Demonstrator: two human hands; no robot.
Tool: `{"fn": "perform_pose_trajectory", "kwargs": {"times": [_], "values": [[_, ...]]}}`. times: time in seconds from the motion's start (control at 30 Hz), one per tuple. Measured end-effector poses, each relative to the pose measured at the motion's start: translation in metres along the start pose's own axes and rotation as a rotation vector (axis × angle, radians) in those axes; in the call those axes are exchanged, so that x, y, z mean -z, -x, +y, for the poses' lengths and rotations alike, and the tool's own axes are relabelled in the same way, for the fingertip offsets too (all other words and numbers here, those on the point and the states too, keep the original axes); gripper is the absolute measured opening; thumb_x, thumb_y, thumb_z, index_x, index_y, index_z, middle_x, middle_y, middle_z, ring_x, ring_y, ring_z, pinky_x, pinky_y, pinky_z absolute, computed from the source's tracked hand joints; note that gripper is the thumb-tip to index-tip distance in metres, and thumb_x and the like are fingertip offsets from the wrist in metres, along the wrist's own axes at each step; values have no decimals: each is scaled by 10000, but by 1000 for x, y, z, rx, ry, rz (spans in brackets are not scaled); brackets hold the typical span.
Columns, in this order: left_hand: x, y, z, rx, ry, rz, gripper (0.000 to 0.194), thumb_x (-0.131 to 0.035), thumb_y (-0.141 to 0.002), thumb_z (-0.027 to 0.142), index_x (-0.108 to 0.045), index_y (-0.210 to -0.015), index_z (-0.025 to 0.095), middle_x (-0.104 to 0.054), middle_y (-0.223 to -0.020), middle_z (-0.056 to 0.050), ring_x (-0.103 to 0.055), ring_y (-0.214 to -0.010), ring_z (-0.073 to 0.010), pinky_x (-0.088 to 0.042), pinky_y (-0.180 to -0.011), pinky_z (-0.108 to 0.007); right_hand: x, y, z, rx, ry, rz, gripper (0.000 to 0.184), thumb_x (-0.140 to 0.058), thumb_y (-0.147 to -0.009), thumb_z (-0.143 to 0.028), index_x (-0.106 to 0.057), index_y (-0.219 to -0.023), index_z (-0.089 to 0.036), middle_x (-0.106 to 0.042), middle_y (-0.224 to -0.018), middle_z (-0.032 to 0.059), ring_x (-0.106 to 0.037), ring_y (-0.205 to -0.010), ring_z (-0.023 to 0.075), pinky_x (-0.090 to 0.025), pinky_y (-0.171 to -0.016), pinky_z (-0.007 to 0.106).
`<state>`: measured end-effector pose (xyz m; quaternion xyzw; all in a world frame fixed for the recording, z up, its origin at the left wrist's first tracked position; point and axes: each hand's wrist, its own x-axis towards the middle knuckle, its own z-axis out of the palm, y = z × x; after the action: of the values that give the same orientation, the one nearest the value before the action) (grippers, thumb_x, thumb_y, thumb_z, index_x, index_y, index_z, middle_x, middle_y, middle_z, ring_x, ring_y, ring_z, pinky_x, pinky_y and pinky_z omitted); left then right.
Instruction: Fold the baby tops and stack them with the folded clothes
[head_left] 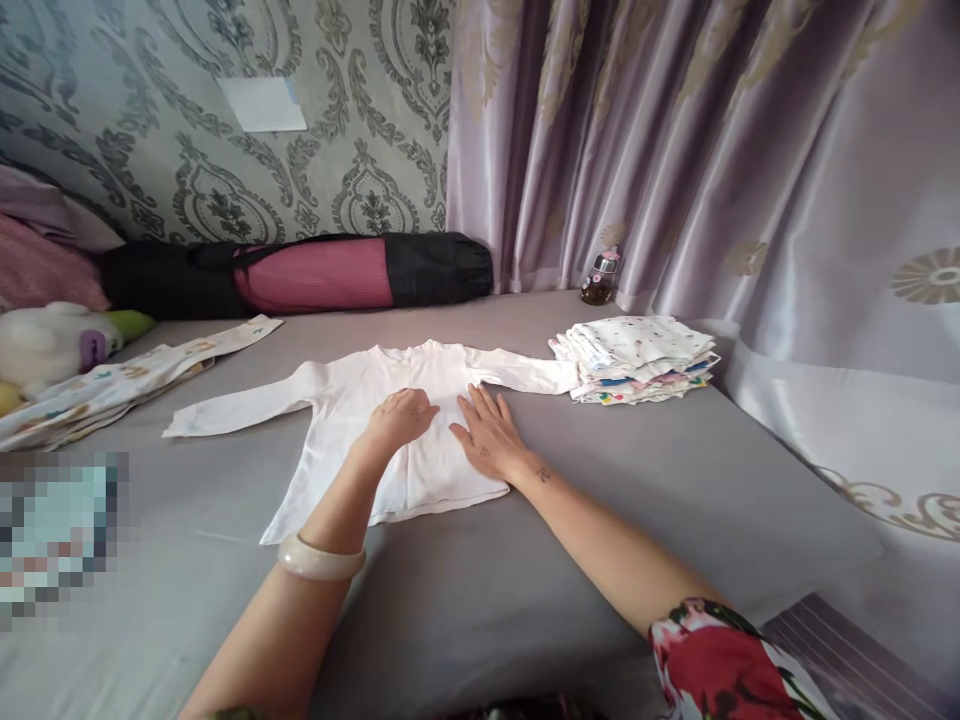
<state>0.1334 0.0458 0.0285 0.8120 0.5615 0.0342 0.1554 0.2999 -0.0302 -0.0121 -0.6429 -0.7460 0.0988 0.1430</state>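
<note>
A white long-sleeved shirt (345, 400) lies spread out on a grey sheet, its neckline away from me and its sleeves stretched to both sides. My left hand (403, 418) rests on the middle of the shirt, back up, thumb sticking out to the right; its other fingers bend out of sight beneath it. My right hand (491, 432) is open and flat on the shirt's right side, fingers spread below the armpit. The right cuff touches a stack of folded printed cloths (634, 360).
Printed clothing (142, 375) lies at the left beside a white plush toy (45, 345). A long black and maroon bag (315, 272) lies along the wall. A small bottle (600, 278) stands by the purple curtain (675, 150). Something blurred is at the left edge.
</note>
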Motion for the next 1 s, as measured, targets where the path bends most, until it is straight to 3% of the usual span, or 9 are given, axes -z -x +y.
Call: {"fn": "perform_pose_trajectory", "kwargs": {"times": [0.1, 0.23, 0.33, 0.47, 0.6, 0.8, 0.9, 1.0], "values": [[-7, -19, 30, -116, 40, 33, 266, -481, -923, 362, -661, -1035, 201, -683, -1100, -92, -625, -1056, -236, -454, -946, -335, -2, -1, 4, -35, 14, 13, 587, -311, -1022, -407, -329, -1506, -75, -226, -1604, 174, -154, -1492, 287, -118, -1192, 516], [-16, -40, 77, -285, 31, 28, 275, -491, -911, 316, -664, -1076, 179, -680, -1114, -108, -615, -1092, -249, -463, -958, -346, -7, 0, 7, -13, 82, 43, 552, -345, -1005, -361, -394, -1472, -68, -387, -1530, 185, -252, -1455, 309, -143, -1180, 533], [-25, -52, 114, -405, 6, 17, 302, -508, -904, 300, -641, -1144, 172, -659, -1184, -120, -583, -1152, -258, -444, -999, -359, -14, 0, 11, 41, 124, 50, 507, -396, -980, -299, -440, -1456, -129, -467, -1484, 148, -292, -1438, 302, -165, -1182, 519], [-39, -63, 156, -519, -11, -29, 325, -524, -896, 287, -604, -1208, 240, -650, -1207, -84, -551, -1190, -243, -428, -1020, -367, -27, -7, 17, 27, 130, 73, 574, -508, -947, -330, -405, -1481, -146, -431, -1518, 116, -298, -1440, 308, -208, -1187, 501], [-47, -69, 189, -531, -37, -86, 367, -555, -889, 340, -586, -1218, 180, -617, -1254, -119, -548, -1198, -248, -426, -1022, -355, -35, -16, 22, -25, 121, 62, 578, -495, -965, -381, -425, -1468, -104, -374, -1543, 152, -301, -1443, 316, -230, -1183, 494], [-49, -75, 213, -448, -127, -158, 559, -602, -851, 498, -551, -1265, 127, -542, -1349, -161, -456, -1298, -285, -440, -1018, -364, -33, -19, 21, -49, 121, 31, 584, -508, -960, -401, -429, -1471, -129, -317, -1564, 157, -280, -1454, 316, -221, -1178, 530], [-52, -79, 213, -468, -137, -145, 515, -575, -866, 481, -586, -1234, 121, -560, -1329, -177, -461, -1292, -294, -454, -998, -365, -31, -17, 19, -56, 108, 22, 584, -487, -967, -411, -429, -1473, -127, -315, -1566, 153, -275, -1456, 316, -216, -1184, 512], [-57, -83, 212, -513, -143, -106, 383, -520, -902, 342, -633, -1182, 106, -605, -1274, -194, -501, -1261, -297, -454, -991, -361, -29, -17, 19, -47, 90, 7, 587, -472, -972, -404, -411, -1485, -124, -294, -1578, 150, -250, -1463, 326, -194, -1191, 509]]}}
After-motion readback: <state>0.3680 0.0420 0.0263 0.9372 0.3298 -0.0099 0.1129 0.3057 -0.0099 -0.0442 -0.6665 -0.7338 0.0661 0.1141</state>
